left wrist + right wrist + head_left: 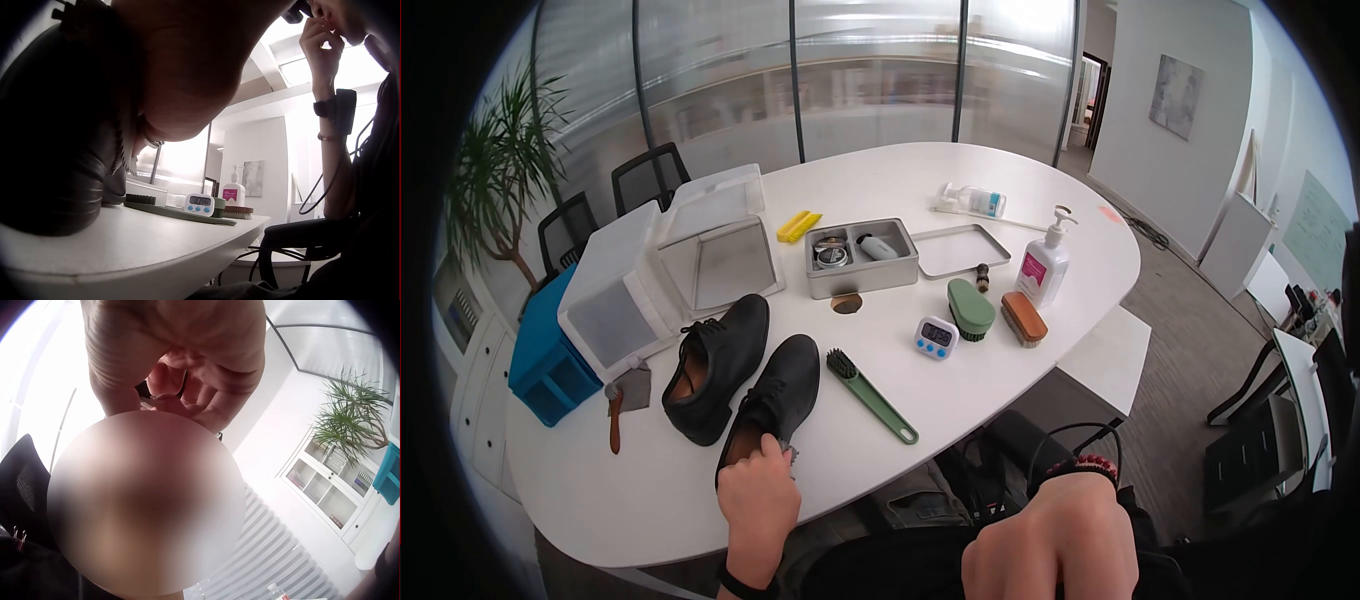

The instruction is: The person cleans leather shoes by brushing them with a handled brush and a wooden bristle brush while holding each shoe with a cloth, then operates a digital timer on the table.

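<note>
Watching the head feed from my desk, I've got the left hand (760, 498) over the heel end of a black lace-up shoe (785, 385). It's sitting on the white table (640, 510), just right of its matching mate (738, 335). Pretty plain looker: rounded toe, smooth dark upper with a soft sheen, black laces, brownish inside. Fingers are curled at the opening, clamped on what looks like a gray cloth (793, 456) poking out beside them. The right hand (1050, 540) is right up near the lens, fingertips hidden. Label check: the white pump bottle (1042, 268) wears a pink one, the clear bottle (978, 201) lying down has blue and white. I can't read either.

Over on the left wrist cam, the shoe hogs the left side, mostly in shadow, with creases across the leather near the tabletop. The cloth shows a zigzag edge. The timer (199, 205) has three blue buttons, but I don't trust my read of its digits. Right hand's up by the person's face, fingers bent.

Right wrist cam: same hand, fingers bunched together. Can't tell if they're pinching anything.
</note>
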`<state>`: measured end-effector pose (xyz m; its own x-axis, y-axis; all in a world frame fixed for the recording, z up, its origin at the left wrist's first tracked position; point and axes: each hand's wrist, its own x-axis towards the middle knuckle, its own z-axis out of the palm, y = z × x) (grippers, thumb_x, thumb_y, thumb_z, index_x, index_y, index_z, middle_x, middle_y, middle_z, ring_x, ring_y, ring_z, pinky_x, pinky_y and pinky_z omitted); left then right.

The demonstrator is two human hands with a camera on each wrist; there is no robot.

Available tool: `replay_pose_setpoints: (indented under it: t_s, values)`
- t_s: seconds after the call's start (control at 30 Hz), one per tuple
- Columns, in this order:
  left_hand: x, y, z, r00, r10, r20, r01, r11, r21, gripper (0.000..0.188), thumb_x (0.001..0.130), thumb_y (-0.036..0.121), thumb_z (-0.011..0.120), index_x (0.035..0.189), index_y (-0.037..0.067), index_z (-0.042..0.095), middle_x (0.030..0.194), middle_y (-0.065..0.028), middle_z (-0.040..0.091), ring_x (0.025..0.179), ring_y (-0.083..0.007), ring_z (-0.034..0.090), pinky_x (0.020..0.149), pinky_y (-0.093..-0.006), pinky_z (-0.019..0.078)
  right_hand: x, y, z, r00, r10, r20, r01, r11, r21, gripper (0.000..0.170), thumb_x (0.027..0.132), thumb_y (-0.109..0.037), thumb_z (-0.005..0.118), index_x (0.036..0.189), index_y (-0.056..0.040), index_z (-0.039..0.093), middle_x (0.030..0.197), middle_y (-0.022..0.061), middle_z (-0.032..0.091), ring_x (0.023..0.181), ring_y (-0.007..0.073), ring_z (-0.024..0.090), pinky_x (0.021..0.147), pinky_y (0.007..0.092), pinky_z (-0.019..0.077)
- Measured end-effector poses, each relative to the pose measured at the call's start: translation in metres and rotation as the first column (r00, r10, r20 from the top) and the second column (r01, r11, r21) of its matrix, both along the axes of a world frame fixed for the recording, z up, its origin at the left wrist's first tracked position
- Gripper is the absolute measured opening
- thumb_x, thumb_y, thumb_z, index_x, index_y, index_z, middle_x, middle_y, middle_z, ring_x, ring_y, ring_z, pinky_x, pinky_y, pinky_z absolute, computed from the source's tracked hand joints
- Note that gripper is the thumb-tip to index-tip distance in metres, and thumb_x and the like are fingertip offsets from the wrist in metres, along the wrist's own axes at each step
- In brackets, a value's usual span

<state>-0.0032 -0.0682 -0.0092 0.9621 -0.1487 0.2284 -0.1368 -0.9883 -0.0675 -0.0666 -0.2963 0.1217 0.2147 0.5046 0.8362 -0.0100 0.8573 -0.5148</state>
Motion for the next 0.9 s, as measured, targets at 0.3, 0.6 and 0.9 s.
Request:
replay_pose_setpoints:
  t_s: [0.3,0.6,0.9]
  values:
    - [-0.001,0.002,-0.001,0.998,-0.027,0.051,0.028,0.999,-0.019,0.021,0.098,0.026,0.058,0.092,0.006,0.056,0.069,-0.0115,0.066,0.063,-0.0301,0.069,0.061,-0.0413,0.0525,0.037,-0.009,0.014,0.982,-0.171,0.078,0.172,0.985,-0.007,0.035,0.075,0.009,0.079,0.073,-0.0096,0.049,0.078,0.0158,0.07,0.05,0.0111,0.058,0.042,0.0215,0.0441]
    - [-0.001,0.004,-0.003,0.995,-0.065,0.077,0.066,0.998,-0.013,0.021,0.098,0.026,0.061,0.091,0.007,0.056,0.067,-0.0091,0.065,0.06,-0.0261,0.07,0.058,-0.0368,0.0535,0.02,-0.008,0.014,0.863,-0.483,0.15,0.493,0.869,-0.033,0.023,0.082,0.011,0.074,0.082,0.0009,0.053,0.074,0.0256,0.067,0.047,0.0275,0.065,0.041,0.0321,0.0572]
    - [-0.001,0.002,0.0,1.0,-0.025,0.007,0.025,1.0,0.018,0.022,0.099,0.027,0.059,0.094,0.006,0.057,0.071,-0.0107,0.068,0.063,-0.0287,0.071,0.061,-0.0394,0.0531,0.04,-0.013,0.012,0.591,-0.528,-0.611,0.472,0.84,-0.269,0.039,0.087,0.009,0.066,0.087,-0.0145,0.035,0.095,0.0205,0.067,0.039,0.0042,0.04,0.037,0.0197,0.0287]
